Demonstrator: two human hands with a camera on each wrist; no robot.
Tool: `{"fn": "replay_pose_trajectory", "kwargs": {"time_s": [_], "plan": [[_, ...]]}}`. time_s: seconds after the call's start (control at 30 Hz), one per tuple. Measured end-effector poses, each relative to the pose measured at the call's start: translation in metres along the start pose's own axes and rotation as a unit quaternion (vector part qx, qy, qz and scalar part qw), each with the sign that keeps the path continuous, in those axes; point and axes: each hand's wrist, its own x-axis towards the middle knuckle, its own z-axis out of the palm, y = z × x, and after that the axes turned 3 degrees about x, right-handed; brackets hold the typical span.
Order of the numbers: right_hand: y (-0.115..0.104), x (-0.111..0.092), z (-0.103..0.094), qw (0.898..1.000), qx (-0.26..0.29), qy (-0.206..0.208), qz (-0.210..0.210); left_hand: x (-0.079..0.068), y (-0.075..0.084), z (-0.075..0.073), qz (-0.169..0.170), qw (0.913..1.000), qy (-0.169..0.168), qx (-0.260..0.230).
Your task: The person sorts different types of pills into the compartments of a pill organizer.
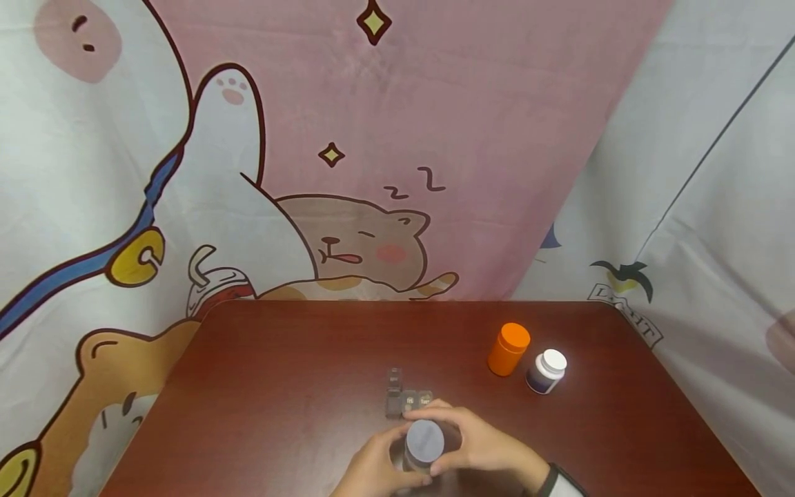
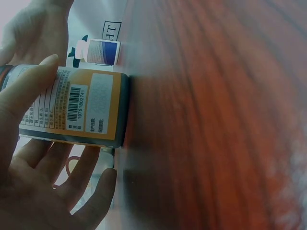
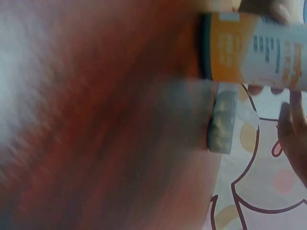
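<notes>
Both hands are around a pill bottle with a grey lid point(image 1: 425, 440) at the table's near side. My left hand point(image 1: 375, 464) grips its left side; in the left wrist view the thumb lies across the orange-and-white label point(image 2: 76, 103) with its barcode. My right hand point(image 1: 481, 442) curves around the other side, thumb and fingertips at the bottle near the lid. The bottle stands upright, its base close over the table. Just beyond the hands sits a small grey pill organizer point(image 1: 394, 404) with lettered compartments, partly covered by the right fingers; pale contents show inside it point(image 3: 222, 129).
An orange bottle point(image 1: 508, 350) and a smaller white bottle with a dark blue label point(image 1: 546, 371) stand at the right on the dark red wooden table point(image 1: 279, 386). A cartoon-printed cloth point(image 1: 472, 138) hangs behind the table and along its sides.
</notes>
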Motion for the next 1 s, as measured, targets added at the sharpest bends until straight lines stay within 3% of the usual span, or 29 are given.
{"fn": "replay_pose_trajectory", "kwargs": {"time_s": [0.1, 0.23, 0.53, 0.77, 1.0], "plan": [[0.0022, 0.0015, -0.0024, 0.997, 0.074, -0.028, -0.006, -0.0001, -0.0008, 0.0004, -0.007, 1.0000, -0.002, -0.005], [0.0030, 0.0020, -0.0018, 0.990, 0.138, -0.029, -0.026, 0.0002, -0.0013, 0.0009, -0.013, 0.9999, -0.005, -0.009], [0.0006, -0.0033, 0.0030, 0.994, 0.108, 0.025, -0.017, -0.0003, -0.0001, -0.0005, -0.035, 0.9990, -0.015, -0.023], [0.0015, -0.0020, 0.0024, 0.987, 0.154, -0.013, -0.037, -0.0013, 0.0003, 0.0002, -0.039, 0.9988, -0.020, -0.021], [0.0013, -0.0027, -0.0027, 0.997, 0.066, -0.021, -0.036, -0.0007, -0.0006, -0.0001, -0.021, 0.9994, -0.021, -0.016]]}}
